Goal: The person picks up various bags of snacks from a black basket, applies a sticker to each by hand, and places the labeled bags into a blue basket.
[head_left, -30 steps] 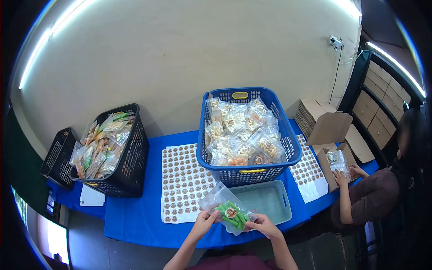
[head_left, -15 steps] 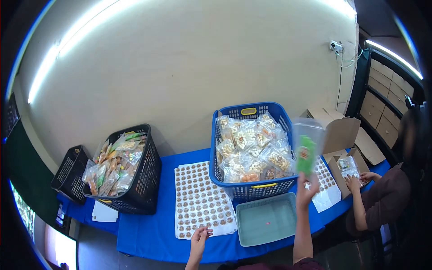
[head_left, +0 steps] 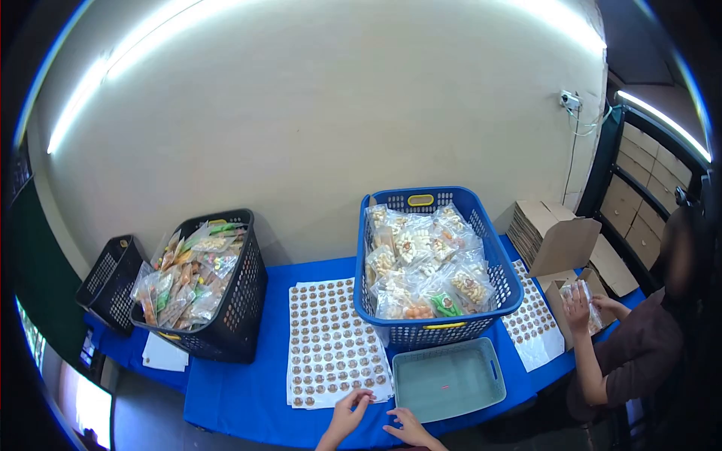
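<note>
My left hand (head_left: 347,418) hovers at the lower edge of a white sheet of round brown stickers (head_left: 338,342). Its thumb and fingertips come together in a pinch, and anything between them is too small to make out. Just right of it, my right hand (head_left: 410,431) is empty, fingers apart, near the front left corner of a shallow grey-green tray (head_left: 450,412). Behind the tray stands a blue basket (head_left: 514,289) heaped with clear bags of pale snacks (head_left: 406,248). A green packet (head_left: 445,303) lies among them at the front.
At left, a black basket (head_left: 252,301) holds mixed snack packets, with a smaller black crate (head_left: 113,278) beyond. A second sticker sheet (head_left: 532,323) lies right of the blue basket. A co-worker (head_left: 632,353) handles a clear pack over an open carton (head_left: 560,312). Flattened cartons (head_left: 530,225) stand behind.
My right hand has let go of the green packet, now in the blue basket, and has come down beside my left hand. The co-worker has raised a clear pack from the carton.
</note>
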